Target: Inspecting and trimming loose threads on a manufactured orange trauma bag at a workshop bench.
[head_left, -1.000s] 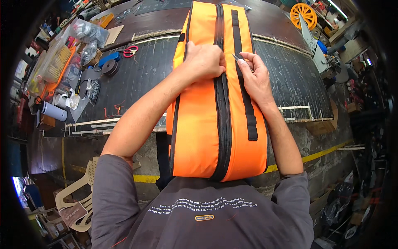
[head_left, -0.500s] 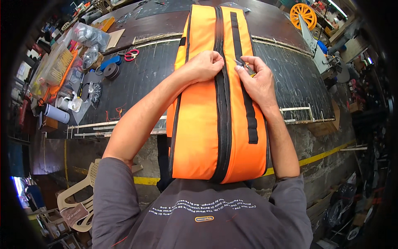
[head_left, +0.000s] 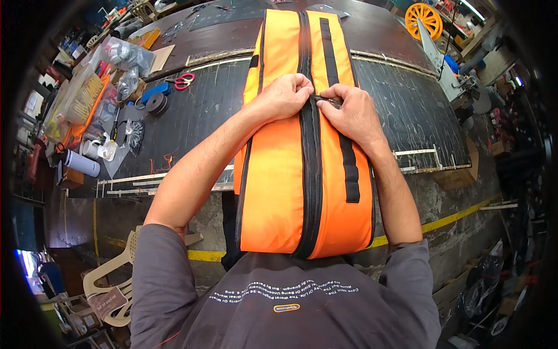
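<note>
A long orange bag [head_left: 270, 180] with black edging lies lengthwise in front of me, its near end close to my body. Down its middle runs a black zipper [head_left: 313, 174], and a black webbing strip [head_left: 350, 174] is sewn to the right of it. My left hand [head_left: 286, 96] is closed in a pinch at the zipper's left edge; what its fingertips hold is too small to make out. Just across from it, my right hand [head_left: 354, 110] is closed around a small dark metal tool [head_left: 329, 100] resembling thread snips, its tip by the zipper. The hand hides most of the tool.
Red-handled scissors [head_left: 184, 81], a dark tape roll [head_left: 157, 103] and plastic bins [head_left: 84, 96] of supplies occupy the dark worktable's [head_left: 192, 125] left side. A white cup [head_left: 80, 161] stands near its front left. A beige plastic chair [head_left: 110, 279] is at lower left; an orange wheel [head_left: 423, 22] is at far right.
My right hand has moved left with the small tool, bringing its tip to the zipper beside my left fingertips. My left hand keeps its pinch in nearly the same place.
</note>
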Tool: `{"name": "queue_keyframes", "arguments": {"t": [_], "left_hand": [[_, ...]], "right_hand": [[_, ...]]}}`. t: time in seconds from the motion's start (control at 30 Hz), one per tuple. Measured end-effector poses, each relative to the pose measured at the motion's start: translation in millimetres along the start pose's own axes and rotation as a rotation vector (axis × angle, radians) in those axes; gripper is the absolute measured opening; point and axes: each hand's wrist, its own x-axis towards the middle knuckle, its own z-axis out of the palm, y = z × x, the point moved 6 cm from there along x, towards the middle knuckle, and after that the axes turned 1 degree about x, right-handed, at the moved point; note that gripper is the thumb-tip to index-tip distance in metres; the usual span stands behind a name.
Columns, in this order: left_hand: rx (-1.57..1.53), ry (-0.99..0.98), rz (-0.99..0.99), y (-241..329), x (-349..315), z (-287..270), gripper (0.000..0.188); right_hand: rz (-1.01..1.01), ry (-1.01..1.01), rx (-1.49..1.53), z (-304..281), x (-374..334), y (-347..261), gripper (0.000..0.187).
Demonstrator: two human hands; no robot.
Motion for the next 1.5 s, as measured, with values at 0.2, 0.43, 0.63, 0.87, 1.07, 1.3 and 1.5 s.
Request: {"name": "queue_keyframes", "arguments": {"t": [0.2,0.43,0.63,0.87,1.07,1.3,1.5], "left_hand": [[-0.022,0.032,0.050,4.8,-0.7,-1.0,0.026],[-0.061,0.204,0.033,-11.6,29.6,-33.5,0.025],[0.430,0.375,0.188,23.3,60.1,-35.0,0.023],[0.731,0.287,0.190,34.5,79.0,-24.5,0.023],[0.679,0.325,0.126,20.1,87.8,-20.6,0.024],[0.156,0.381,-0.019,-21.3,92.5,-32.0,0.031],[0.221,0.453,0.163,-15.9,81.7,-29.2,0.023]], "right_hand": [[-0.017,-0.022,-0.048,0.9,0.9,0.2,0.027],[0.042,0.092,0.172,-2.3,-4.5,-1.3,0.027],[0.061,0.177,0.206,-5.8,-5.1,7.2,0.031],[0.076,0.180,0.213,-7.7,-6.3,12.2,0.030],[0.123,0.175,0.258,-7.4,-5.6,15.7,0.030],[-0.047,0.182,0.125,-12.9,17.6,13.2,0.031],[-0.135,0.206,-0.102,-10.7,61.4,20.3,0.027]]}}
